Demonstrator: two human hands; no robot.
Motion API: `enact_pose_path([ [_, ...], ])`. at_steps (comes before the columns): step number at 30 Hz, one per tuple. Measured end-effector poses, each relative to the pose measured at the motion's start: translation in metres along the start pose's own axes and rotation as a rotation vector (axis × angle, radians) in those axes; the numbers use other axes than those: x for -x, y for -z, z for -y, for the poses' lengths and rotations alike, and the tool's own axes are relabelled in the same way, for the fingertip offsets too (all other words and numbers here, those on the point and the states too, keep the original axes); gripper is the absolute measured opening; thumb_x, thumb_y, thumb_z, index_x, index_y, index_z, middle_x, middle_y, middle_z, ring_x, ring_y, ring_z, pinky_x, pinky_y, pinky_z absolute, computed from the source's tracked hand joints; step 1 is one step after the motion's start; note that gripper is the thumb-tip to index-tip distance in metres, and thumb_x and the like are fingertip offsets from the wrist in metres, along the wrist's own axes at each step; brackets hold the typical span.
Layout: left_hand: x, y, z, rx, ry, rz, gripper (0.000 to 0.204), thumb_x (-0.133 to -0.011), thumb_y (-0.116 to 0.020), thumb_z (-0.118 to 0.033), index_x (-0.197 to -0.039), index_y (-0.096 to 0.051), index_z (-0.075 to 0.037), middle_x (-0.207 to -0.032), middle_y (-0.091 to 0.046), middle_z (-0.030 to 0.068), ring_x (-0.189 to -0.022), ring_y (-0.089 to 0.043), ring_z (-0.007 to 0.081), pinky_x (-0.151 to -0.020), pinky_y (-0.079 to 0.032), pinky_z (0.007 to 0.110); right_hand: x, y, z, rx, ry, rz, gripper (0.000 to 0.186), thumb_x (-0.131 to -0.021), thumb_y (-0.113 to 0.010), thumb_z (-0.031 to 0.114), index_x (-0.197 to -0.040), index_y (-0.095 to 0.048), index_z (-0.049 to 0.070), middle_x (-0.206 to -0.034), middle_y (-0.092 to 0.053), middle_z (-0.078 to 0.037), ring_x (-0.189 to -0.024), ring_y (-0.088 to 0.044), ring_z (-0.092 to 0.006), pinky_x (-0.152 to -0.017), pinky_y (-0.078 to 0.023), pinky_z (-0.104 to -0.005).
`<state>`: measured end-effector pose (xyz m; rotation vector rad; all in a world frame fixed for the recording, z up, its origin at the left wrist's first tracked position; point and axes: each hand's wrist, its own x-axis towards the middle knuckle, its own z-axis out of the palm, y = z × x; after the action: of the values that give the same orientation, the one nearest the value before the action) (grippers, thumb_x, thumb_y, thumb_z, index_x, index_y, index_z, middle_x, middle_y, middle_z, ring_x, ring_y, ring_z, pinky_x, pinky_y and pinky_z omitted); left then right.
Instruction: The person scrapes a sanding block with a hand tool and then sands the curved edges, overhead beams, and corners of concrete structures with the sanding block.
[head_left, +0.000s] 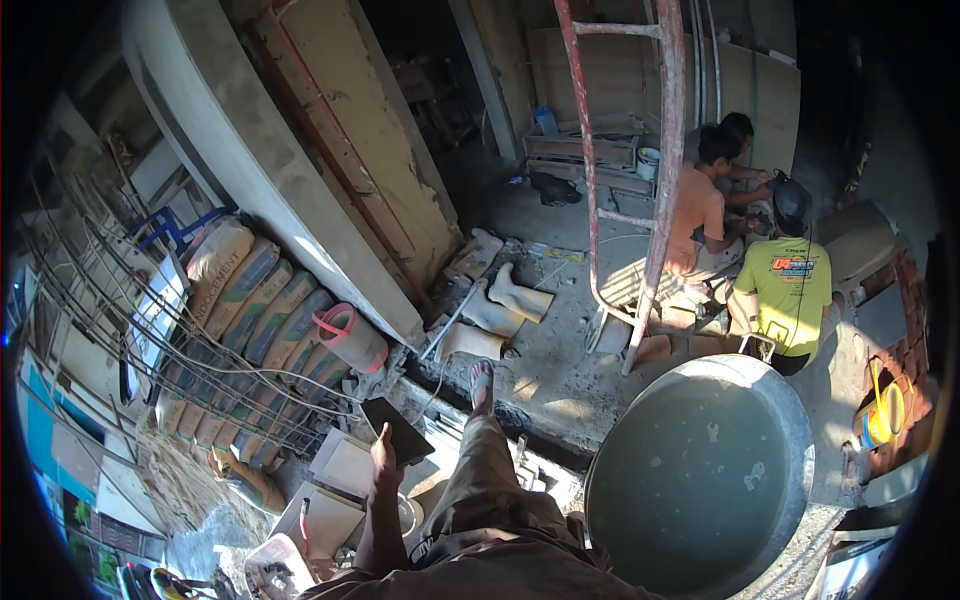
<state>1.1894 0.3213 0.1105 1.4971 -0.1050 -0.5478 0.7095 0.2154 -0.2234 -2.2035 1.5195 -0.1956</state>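
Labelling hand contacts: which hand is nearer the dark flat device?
Left. The left hand holds the dark flat device by its edge. The right hand is not in view, so its place relative to the device can't be told.

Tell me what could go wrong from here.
The dark flat device is gripped by its edge in the left hand; it could slip and perhaps break on the pale boards below.

The foot is near the dark gap in the floor, so a misstep might catch there.

The wide tub of cloudy water stands uncovered to the right; a stumble that way could end in it.
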Motion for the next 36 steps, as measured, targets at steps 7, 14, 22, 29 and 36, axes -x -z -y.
enact_pose_path([
  [7, -0.125, -0.091, -0.036, 0.03, 0.165, -0.07, 0.042, -0.09, -0.067, -0.044, -0.108, -0.064, -0.006, -0.091, -0.07, 0.0106, -0.085, -0.069, 0.0261, -0.077, -0.054, 0.044, -0.167, 0.026, 0.065, -0.212, 0.024, 0.075, 0.041, -0.08, -0.06, 0.033, -0.107, -0.066, 0.003, -0.101, -0.067, -0.021, -0.091, -0.065, -0.0388, -0.081, -0.053, -0.0442],
  [14, -0.316, -0.166, -0.059, 0.254, 0.169, 0.156, 0.042, -0.093, -0.064, -0.044, -0.105, -0.065, -0.003, -0.095, -0.07, 0.0101, -0.085, -0.069, 0.025, -0.076, -0.056, 0.041, -0.34, 0.062, 0.119, -0.332, -0.071, 0.127, 0.042, -0.081, -0.06, 0.034, -0.108, -0.065, 0.002, -0.101, -0.067, -0.021, -0.094, -0.064, -0.0396, -0.082, -0.053, -0.0447],
  [22, -0.467, -0.269, -0.125, 0.366, 0.123, 0.289, 0.037, -0.098, -0.06, -0.025, -0.129, -0.057, -0.004, -0.12, -0.063, 0.0054, -0.105, -0.061, 0.0205, -0.093, -0.05, 0.036, -0.464, 0.091, 0.223, -0.544, -0.241, 0.198, 0.042, -0.083, -0.06, 0.034, -0.11, -0.064, 0.002, -0.101, -0.067, -0.022, -0.097, -0.064, -0.0406, -0.084, -0.052, -0.0452],
  [29, -0.512, -0.336, -0.322, 0.485, 0.067, 0.389, 0.037, -0.101, -0.055, -0.029, -0.126, -0.057, -0.003, -0.116, -0.064, 0.0068, -0.104, -0.063, 0.0193, -0.094, -0.051, 0.036, -0.54, 0.205, 0.352, -0.423, -0.402, 0.23, 0.06, -0.087, -0.068, 0.047, -0.128, -0.059, 0.003, -0.116, -0.068, -0.018, -0.109, -0.065, -0.0317, -0.09, -0.05, -0.0419],
  [36, -0.584, -0.395, -0.333, 0.452, -0.019, 0.295, 0.06, -0.1, -0.054, -0.041, -0.143, -0.045, 0.0, -0.139, -0.053, 0.0101, -0.125, -0.053, 0.0229, -0.109, -0.041, 0.039, -0.7, 0.167, 0.355, -0.304, -0.244, 0.055, 0.044, -0.087, -0.064, 0.046, -0.116, -0.062, 0.012, -0.106, -0.07, -0.017, -0.099, -0.067, -0.0368, -0.08, -0.055, -0.0454],
])
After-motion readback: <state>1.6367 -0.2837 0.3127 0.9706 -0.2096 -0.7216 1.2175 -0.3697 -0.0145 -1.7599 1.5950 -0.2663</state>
